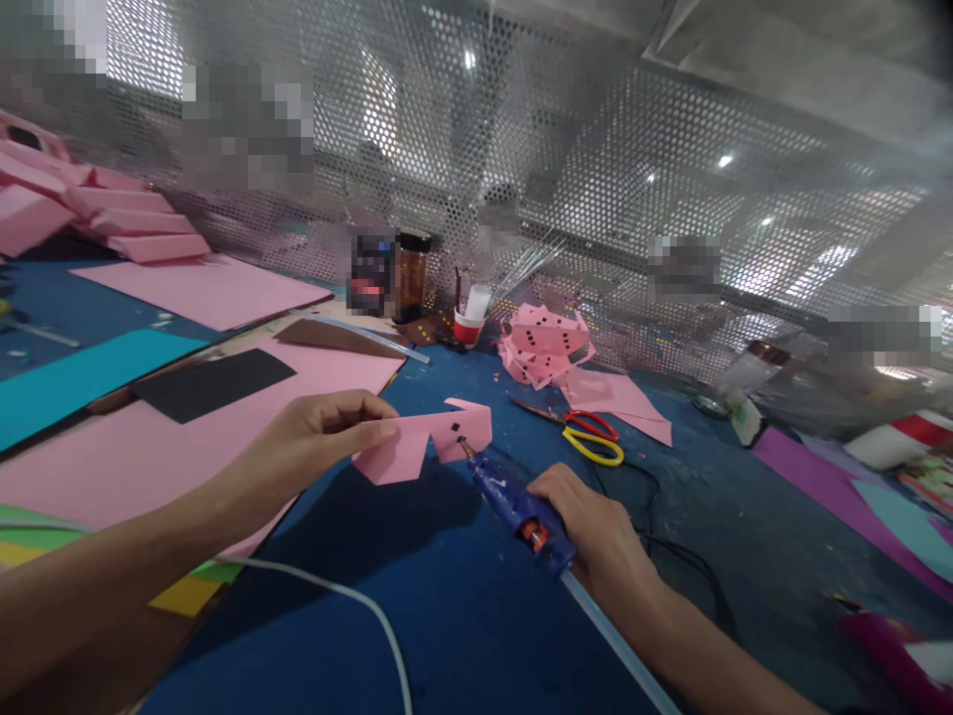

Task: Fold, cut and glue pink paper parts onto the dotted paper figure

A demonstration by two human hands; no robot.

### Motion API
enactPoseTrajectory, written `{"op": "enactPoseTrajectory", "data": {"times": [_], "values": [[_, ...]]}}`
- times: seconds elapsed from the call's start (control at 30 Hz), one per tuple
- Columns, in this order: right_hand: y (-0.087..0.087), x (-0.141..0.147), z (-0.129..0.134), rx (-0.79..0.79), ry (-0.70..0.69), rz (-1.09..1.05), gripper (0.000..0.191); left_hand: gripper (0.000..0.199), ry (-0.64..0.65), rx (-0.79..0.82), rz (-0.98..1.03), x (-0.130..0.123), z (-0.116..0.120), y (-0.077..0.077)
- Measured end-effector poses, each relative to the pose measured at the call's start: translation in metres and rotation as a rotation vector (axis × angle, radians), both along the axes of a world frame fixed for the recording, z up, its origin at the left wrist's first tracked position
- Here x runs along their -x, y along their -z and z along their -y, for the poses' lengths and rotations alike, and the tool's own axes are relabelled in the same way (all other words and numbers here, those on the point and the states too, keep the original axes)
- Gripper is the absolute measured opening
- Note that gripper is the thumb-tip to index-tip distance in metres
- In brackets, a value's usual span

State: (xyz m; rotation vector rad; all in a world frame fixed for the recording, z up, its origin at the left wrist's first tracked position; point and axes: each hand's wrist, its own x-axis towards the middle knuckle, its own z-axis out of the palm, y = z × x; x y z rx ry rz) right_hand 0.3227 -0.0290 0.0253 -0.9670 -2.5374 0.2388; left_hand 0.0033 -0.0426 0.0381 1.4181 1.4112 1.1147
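The left hand (320,427) pinches one end of a pink paper cutout (406,450) between thumb and fingers, so the piece juts out at that hand's 3 o'clock, above the blue tabletop (349,551). It is thin and angular, notched along its lower edge, with small black squares (two show) near its far end. The right hand (596,526) is wrapped around a blue hot-glue gun (513,499), nozzle at its 10 o'clock, against or just beside the lower square. Red-and-yellow-handled scissors (567,421) lie at its 12 o'clock.
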Motion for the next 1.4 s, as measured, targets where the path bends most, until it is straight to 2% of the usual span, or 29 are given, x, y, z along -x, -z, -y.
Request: {"op": "enactPoseTrajectory", "data": {"times": [0.13, 0.47, 1.2, 1.4], "values": [[-0.0015, -0.0012, 0.0005, -0.035, -0.004, -0.01, 0.031, 0.026, -0.01, -0.023, -0.001, 0.0006, -0.0013, -0.0001], [-0.0011, -0.0021, -0.0005, 0.005, 0.015, -0.018, 0.025, 0.025, 0.002, -0.073, 0.008, 0.0059, -0.0054, 0.0047], [0.0033, -0.0032, -0.0015, -0.013, 0.028, 0.004, 0.025, 0.024, 0.025, -0.067, 0.04, 0.0071, -0.0048, 0.006], [0.0053, -0.0024, -0.0017, -0.064, 0.047, 0.024, 0.024, 0.024, 0.036, -0.071, 0.048, 0.0076, -0.0057, 0.0072]]}}
